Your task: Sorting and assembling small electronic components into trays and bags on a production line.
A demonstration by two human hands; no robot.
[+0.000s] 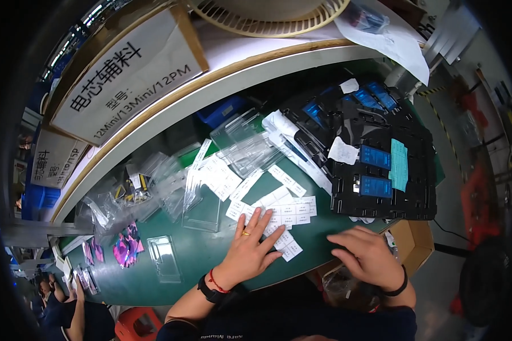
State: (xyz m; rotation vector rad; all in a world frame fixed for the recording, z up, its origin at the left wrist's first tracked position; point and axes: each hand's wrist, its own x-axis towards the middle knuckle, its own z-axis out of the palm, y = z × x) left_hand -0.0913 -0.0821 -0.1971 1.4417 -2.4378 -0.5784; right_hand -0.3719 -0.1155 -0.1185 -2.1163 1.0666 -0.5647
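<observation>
My left hand [248, 249] lies flat with fingers spread on several overlapping white label sheets [300, 211] printed in small cells. A ring is on one finger, and a red cord and a dark watch band circle the wrist. To the right, apart from the sheets, my right hand [371, 257] hovers near the table's front edge. Its fingers are slightly bent, the thumb stands apart from them, and nothing shows between them. More white label sheets [217, 177] and a loose label strip [287, 181] lie just beyond my left hand.
Black trays [347, 211] with blue battery cells [375, 186] and a green paper slip [399, 165] stand at right. Transparent plastic trays [247, 145], plastic bags [105, 213] and purple foil pieces [129, 245] spread leftward. A shelf [233, 73] crosses the back; a cardboard box [418, 241] is below right.
</observation>
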